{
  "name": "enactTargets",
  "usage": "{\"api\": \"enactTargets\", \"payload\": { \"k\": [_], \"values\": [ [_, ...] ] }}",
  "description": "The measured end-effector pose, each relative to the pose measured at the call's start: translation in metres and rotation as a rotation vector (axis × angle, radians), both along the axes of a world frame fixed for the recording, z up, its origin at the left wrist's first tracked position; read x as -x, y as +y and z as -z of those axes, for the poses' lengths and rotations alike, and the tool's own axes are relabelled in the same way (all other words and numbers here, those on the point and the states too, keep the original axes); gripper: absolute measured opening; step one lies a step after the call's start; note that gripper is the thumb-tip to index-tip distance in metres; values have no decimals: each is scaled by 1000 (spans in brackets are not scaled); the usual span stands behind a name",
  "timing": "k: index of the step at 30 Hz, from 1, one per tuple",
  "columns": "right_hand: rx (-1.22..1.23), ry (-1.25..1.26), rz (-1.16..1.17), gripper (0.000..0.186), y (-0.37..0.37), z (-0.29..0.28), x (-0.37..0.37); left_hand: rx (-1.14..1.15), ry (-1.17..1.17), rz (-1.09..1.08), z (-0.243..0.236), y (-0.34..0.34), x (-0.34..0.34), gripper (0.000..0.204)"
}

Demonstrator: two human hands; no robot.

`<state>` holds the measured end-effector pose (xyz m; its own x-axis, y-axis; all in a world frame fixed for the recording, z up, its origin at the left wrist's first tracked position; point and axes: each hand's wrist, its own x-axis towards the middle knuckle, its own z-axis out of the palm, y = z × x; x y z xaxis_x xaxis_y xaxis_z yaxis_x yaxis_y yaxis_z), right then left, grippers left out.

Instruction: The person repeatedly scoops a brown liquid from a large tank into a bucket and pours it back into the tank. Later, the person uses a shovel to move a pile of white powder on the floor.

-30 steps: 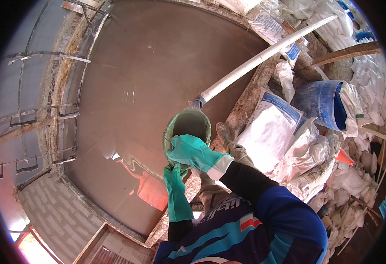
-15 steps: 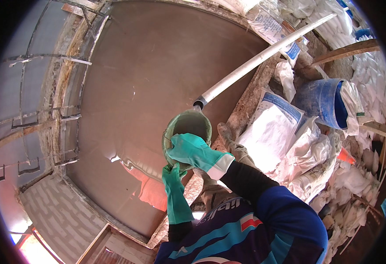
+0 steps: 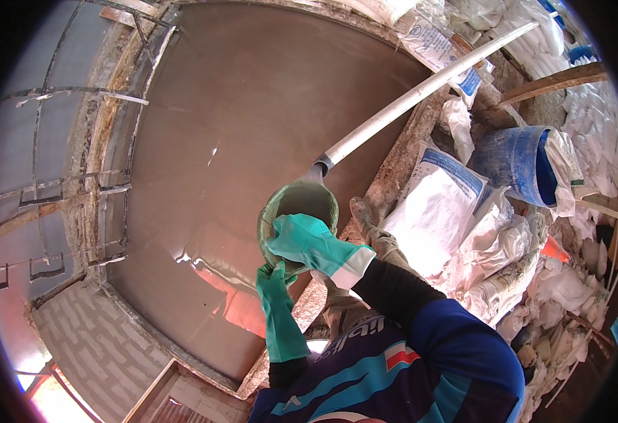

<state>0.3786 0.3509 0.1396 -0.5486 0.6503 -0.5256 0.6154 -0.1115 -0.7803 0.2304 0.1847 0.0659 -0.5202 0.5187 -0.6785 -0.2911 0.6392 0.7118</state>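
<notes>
A dark greenish bucket [image 3: 270, 211] is tilted with its mouth toward the end of a long pale pipe [image 3: 408, 99], where greyish liquid [image 3: 314, 175] runs down into it. My right hand [image 3: 309, 241], in a green rubber glove, lies over the bucket's near side with its fingers curled at the left rim. Lower down, my left hand [image 3: 275, 282], gloved the same, grips the bucket's near edge with bent fingers. The bucket hangs over a wide basin of murky brown-grey liquid [image 3: 252, 92]. My gloves hide the bucket's lower part.
On the right, a white sack [image 3: 436, 211] leans by the basin's edge near my boot [image 3: 362, 211], with a blue barrel [image 3: 510, 162] behind it. Metal rods [image 3: 76, 92] stick out along the left wall. A block wall [image 3: 101, 345] stands at lower left.
The bucket and both hands have shifted very slightly left. The stream from the pipe looks wider, and ripples on the basin's surface have changed.
</notes>
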Motion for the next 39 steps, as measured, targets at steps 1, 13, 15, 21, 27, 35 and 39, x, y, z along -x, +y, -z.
{"api": "enactTargets", "payload": {
  "k": [1, 13, 15, 21, 27, 35, 39],
  "values": [
    [-18, 9, -1, 40, 0, -1, 1, 1, 9, 6, 0, 0, 1, 26],
    [-106, 29, -55, 38, 4, -19, -4, -9, 47, 81, -13, 6, 13, 25],
    [-6, 20, 3, 39, 6, -19, -2, -2, 59, 113, -21, 10, 12, 25],
    [-61, 0, -24, 37, 4, -22, 0, -23, 78, 75, -26, 10, 13, 24],
    [-94, 10, -52, 35, 4, -24, -3, -1, 104, 116, -37, 16, 13, 21],
    [28, 4, 16, 36, 8, -26, -5, -15, 97, 111, -59, 31, 3, 21],
    [136, 47, 119, 36, 10, -31, -9, 7, 126, 112, -66, 37, -1, 20]
  ]
}}
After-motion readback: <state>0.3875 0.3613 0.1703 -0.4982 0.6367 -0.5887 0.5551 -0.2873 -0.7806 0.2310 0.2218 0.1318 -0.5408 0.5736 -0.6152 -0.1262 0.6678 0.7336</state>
